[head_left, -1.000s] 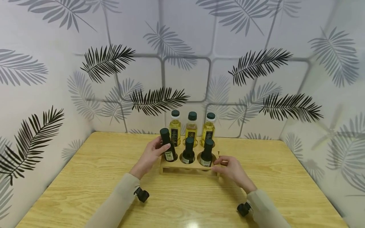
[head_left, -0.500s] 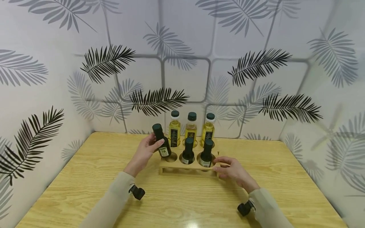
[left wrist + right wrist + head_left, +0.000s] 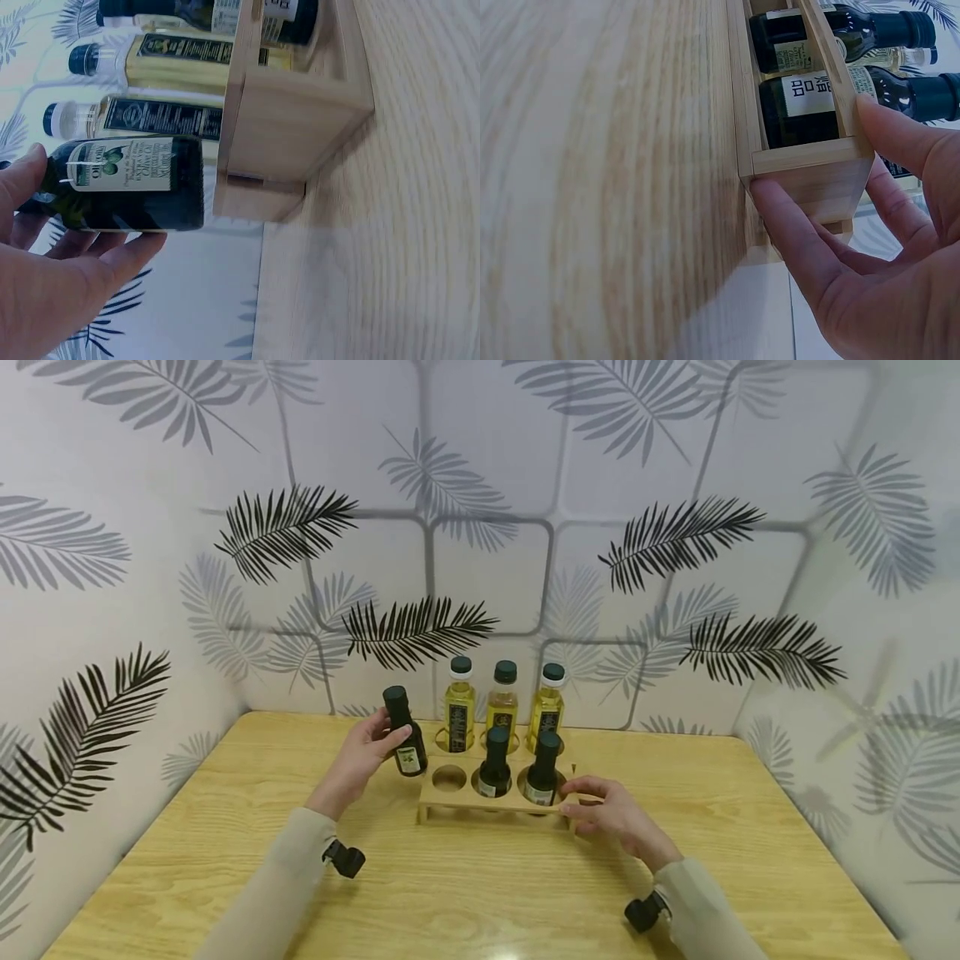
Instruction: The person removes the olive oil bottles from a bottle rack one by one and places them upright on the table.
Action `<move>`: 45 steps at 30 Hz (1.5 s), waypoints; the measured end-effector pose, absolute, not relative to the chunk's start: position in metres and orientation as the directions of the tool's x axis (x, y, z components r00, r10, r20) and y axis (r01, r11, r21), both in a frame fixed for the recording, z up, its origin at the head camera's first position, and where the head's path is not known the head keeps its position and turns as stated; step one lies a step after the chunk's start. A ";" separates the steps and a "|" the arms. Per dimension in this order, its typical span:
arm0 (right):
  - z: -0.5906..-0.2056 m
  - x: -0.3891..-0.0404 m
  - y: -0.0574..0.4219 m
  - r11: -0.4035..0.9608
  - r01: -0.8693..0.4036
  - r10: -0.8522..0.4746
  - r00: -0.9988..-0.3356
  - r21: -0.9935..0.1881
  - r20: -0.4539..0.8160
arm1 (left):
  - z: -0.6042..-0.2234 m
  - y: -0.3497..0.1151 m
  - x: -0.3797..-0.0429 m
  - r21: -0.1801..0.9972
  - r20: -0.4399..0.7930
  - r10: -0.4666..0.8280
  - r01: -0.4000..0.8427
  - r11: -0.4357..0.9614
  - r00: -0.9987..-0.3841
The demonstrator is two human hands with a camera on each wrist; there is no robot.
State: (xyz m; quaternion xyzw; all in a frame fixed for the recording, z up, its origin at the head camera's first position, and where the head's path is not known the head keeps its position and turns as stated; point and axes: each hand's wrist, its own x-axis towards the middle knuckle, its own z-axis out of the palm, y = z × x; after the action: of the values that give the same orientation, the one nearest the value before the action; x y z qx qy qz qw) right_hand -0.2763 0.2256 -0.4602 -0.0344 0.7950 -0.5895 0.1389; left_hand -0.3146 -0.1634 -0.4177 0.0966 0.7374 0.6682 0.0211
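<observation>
My left hand (image 3: 363, 758) grips a dark oil bottle (image 3: 408, 752) with a green cap, thumb on the near side and fingers behind. The bottle tilts a little, at the left end of a two-tier wooden bottle rack (image 3: 461, 797). In the left wrist view, olives show on the bottle's label (image 3: 124, 165). At the rack's right end, my right hand (image 3: 618, 820) holds the front corner, thumb at the upper board and a finger (image 3: 787, 221) along the end panel. Two more dark bottles (image 3: 494, 772) stand in the front row, beside a bare round hole (image 3: 449, 779) at its left.
Three clear bottles of yellow oil (image 3: 502, 702) stand in the rack's rear row. A leaf-patterned wall (image 3: 495, 568) rises behind the wooden table (image 3: 262, 793). Each sleeve carries a small black wrist camera (image 3: 345, 858).
My left hand has lifted the dark bottle out of the front-left hole and carried it left, past the rack's end. My right hand stays at the rack's right end.
</observation>
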 end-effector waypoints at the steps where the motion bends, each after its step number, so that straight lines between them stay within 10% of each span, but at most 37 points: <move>1: -0.461 -0.275 0.226 0.300 0.112 -0.214 -0.960 -0.947 -0.181 | -0.419 -0.165 -0.315 0.989 0.101 0.176 0.118 0.090 -0.979; 45: -0.460 -0.277 0.224 0.299 0.110 -0.210 -0.961 -0.948 -0.178 | -0.459 -0.197 -0.356 0.947 0.069 0.130 0.106 0.302 -0.989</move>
State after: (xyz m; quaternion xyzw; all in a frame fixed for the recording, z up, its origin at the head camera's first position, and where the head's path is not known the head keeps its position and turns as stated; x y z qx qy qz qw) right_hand -0.2768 0.2242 -0.4604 -0.0313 0.7945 -0.5912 0.1353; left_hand -0.3560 -0.1973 -0.4589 0.0732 0.8069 0.5861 0.0103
